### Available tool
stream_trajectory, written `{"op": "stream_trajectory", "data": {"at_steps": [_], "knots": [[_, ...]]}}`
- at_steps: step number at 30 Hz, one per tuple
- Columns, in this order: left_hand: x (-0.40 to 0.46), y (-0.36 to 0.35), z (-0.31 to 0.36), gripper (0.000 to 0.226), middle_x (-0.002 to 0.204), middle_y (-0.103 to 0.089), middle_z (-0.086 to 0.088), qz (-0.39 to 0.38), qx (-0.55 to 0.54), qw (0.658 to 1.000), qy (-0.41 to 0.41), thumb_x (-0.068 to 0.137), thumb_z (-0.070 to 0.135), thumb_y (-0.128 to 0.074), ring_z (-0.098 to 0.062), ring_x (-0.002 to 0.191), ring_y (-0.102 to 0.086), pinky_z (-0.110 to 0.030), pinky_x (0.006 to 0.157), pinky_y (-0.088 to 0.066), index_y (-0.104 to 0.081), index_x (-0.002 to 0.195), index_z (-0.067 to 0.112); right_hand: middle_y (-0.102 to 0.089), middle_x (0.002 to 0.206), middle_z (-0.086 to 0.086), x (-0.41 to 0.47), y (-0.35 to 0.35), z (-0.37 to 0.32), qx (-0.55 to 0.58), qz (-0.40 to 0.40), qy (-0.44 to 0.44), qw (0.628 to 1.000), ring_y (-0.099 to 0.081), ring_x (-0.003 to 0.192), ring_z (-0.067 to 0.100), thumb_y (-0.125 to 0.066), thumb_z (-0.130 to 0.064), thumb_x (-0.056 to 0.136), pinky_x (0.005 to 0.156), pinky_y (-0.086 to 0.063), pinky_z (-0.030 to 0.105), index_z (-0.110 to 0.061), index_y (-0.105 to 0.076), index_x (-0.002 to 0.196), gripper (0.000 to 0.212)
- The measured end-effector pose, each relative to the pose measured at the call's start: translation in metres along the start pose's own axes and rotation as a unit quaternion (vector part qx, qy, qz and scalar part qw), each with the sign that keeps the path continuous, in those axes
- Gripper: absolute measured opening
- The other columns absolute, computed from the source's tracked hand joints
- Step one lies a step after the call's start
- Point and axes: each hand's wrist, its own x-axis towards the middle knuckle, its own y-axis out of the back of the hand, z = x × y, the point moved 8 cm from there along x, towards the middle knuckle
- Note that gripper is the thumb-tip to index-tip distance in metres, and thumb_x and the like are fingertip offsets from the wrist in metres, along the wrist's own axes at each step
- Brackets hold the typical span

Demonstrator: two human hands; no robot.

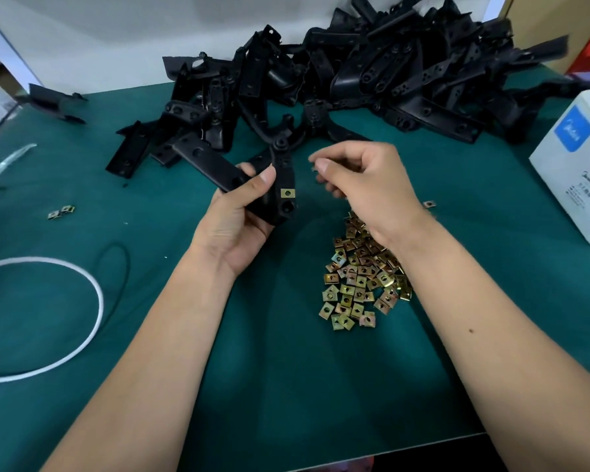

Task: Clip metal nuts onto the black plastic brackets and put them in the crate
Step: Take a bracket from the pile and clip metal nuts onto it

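Observation:
My left hand [239, 219] grips a black plastic bracket [283, 178] above the middle of the green mat, held upright. One brass-coloured metal nut [288, 192] is clipped on the bracket's lower end, beside an open round hole. My right hand [365, 185] hovers just right of the bracket with its fingers curled; motion blur hides whether they pinch a nut. A heap of loose metal nuts [361, 277] lies under my right wrist. A big pile of black brackets [355, 76] fills the back of the table. No crate is in view.
A white cardboard box [573, 165] stands at the right edge. A white cord loop [48, 318] and a thin black loop [116, 260] lie at the left. Two stray nuts [61, 211] rest at the left, and a lone bracket [53, 103] lies far left.

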Motion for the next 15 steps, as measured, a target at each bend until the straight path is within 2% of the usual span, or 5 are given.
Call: {"op": "stream_trajectory", "data": {"at_steps": [4,8,11,15], "knots": [[0.001,0.004,0.0,0.031,0.073,-0.068,0.013,0.023,-0.001,1.0,0.005,0.072,0.005,-0.077,-0.008,0.076,-0.074,-0.03,0.065,-0.06,-0.056,0.088,0.021,-0.072,0.074,-0.003,-0.003,-0.011,0.007,0.119,-0.021,-0.054,0.991,-0.06,0.067,0.006,-0.074,-0.006,0.092,0.066,-0.05,0.018,-0.005,-0.078,0.108,0.016],[0.002,0.005,0.0,0.031,0.072,-0.068,0.013,0.025,0.007,1.0,0.009,0.072,0.006,-0.079,-0.008,0.074,-0.074,-0.029,0.063,-0.059,-0.057,0.088,0.022,-0.074,0.087,0.008,-0.005,-0.017,0.008,0.231,-0.028,-0.084,0.969,-0.065,0.077,0.012,-0.068,-0.01,0.098,0.068,-0.053,0.023,-0.001,-0.075,0.102,0.011],[0.002,0.004,0.0,0.031,0.073,-0.069,0.012,0.016,0.007,1.0,0.013,0.073,0.006,-0.078,-0.008,0.074,-0.074,-0.029,0.063,-0.059,-0.056,0.089,0.022,-0.075,0.094,0.014,-0.006,-0.021,0.007,0.315,-0.047,-0.098,0.943,-0.071,0.081,0.017,-0.065,-0.004,0.098,0.068,-0.056,0.022,-0.002,-0.073,0.104,0.01],[0.001,0.004,0.0,0.03,0.073,-0.071,0.01,0.012,0.021,1.0,0.016,0.074,0.008,-0.078,-0.009,0.072,-0.073,-0.028,0.062,-0.058,-0.056,0.09,0.022,-0.076,0.091,0.016,-0.007,-0.021,0.007,0.344,-0.033,-0.103,0.933,-0.072,0.076,0.016,-0.067,-0.003,0.096,0.065,-0.056,0.019,-0.006,-0.07,0.1,0.006]]}}
